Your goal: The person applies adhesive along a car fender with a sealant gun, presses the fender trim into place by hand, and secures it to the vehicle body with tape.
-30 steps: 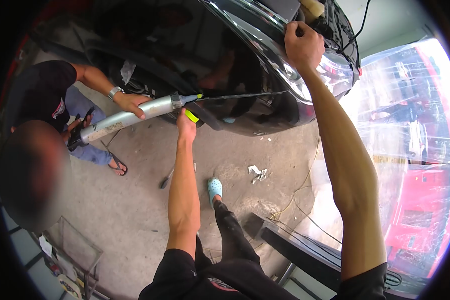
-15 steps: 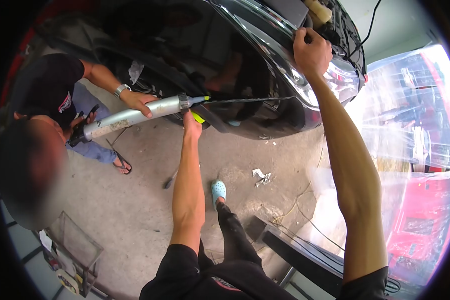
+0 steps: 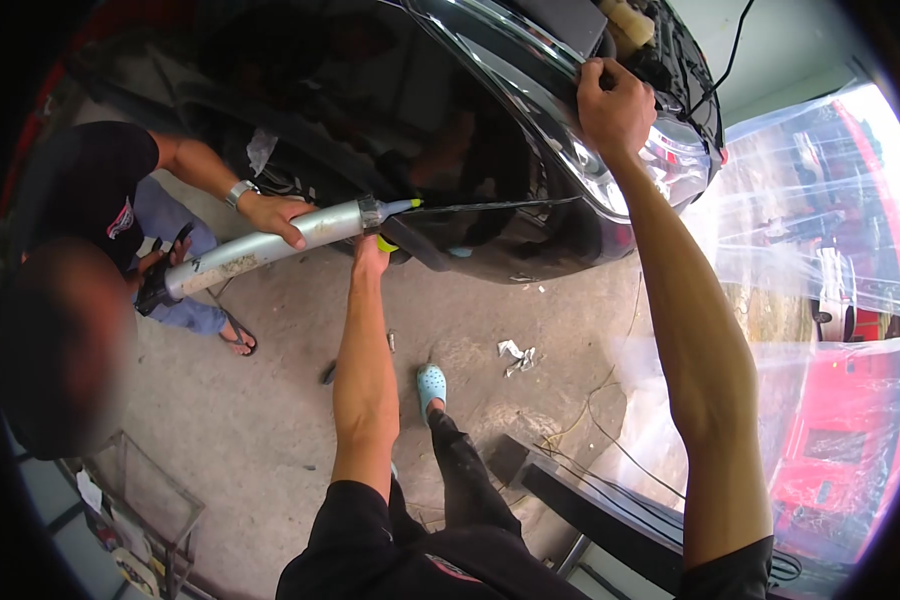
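A co-worker at the left holds a silver caulking gun (image 3: 270,250) with both hands, its yellow-green nozzle tip (image 3: 416,203) at the seam between a black car's fender and bumper (image 3: 530,235). My left hand (image 3: 371,258) is just below the gun's front end, closed around a yellow-green object (image 3: 386,243) that is mostly hidden. Up at the top edge of the headlight (image 3: 580,150), my right hand (image 3: 615,105) has its fingers curled against the car. What those fingers hold, if anything, is hidden.
Behind the gun is the co-worker (image 3: 100,190), wearing a sandal. White scraps (image 3: 516,357) and cables (image 3: 595,410) lie on the concrete floor. A dark beam (image 3: 600,510) stands at lower right. Clear plastic sheeting (image 3: 770,220) hangs at the right, and a metal frame (image 3: 160,500) is at lower left.
The view has shifted slightly. The gun's nozzle tip sits a little further right along the seam. My left hand now shows partly behind the gun, and my right hand stays at the headlight's edge.
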### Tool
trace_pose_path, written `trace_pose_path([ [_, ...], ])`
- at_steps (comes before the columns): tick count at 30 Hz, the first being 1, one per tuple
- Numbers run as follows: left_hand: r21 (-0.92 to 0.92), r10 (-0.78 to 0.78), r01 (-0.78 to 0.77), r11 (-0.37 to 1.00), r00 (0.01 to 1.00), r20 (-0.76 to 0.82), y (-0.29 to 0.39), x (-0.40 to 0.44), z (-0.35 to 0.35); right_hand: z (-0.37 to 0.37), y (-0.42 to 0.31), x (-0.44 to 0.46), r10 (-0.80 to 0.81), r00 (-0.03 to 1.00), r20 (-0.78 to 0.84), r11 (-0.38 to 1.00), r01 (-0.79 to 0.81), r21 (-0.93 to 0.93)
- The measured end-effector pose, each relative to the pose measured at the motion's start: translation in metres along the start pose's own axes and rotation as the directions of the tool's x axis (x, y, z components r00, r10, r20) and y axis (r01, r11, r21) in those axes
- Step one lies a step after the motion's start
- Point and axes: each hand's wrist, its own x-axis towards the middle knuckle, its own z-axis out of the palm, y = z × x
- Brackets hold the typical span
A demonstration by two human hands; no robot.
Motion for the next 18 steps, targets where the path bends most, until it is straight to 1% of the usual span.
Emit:
trace_pose_path([
  [3,-0.011,0.024,-0.024,1.0,1.0,0.012,0.003,-0.003,0.003,0.001,-0.002,0.001,-0.013,1.0,-0.005,1.0,0.012,-0.013],
  [9,-0.009,0.053,-0.054,0.999,0.998,-0.043,0.005,-0.008,0.01,0.003,-0.001,0.004,-0.016,1.0,0.005,1.0,0.016,-0.025],
  [12,-0.006,0.033,-0.034,0.999,0.998,-0.052,0.007,-0.007,0.008,0.004,-0.003,0.003,-0.006,1.0,0.009,0.999,0.006,-0.032],
  [15,-0.027,-0.032,0.033,0.999,0.998,0.047,0.007,-0.003,0.001,0.004,-0.006,0.001,0.004,1.0,-0.008,0.999,-0.004,-0.04],
  [18,0.012,0.02,-0.02,1.0,1.0,0.001,0.007,-0.005,0.004,0.002,-0.008,-0.001,0.02,1.0,0.003,0.999,-0.02,-0.039],
])
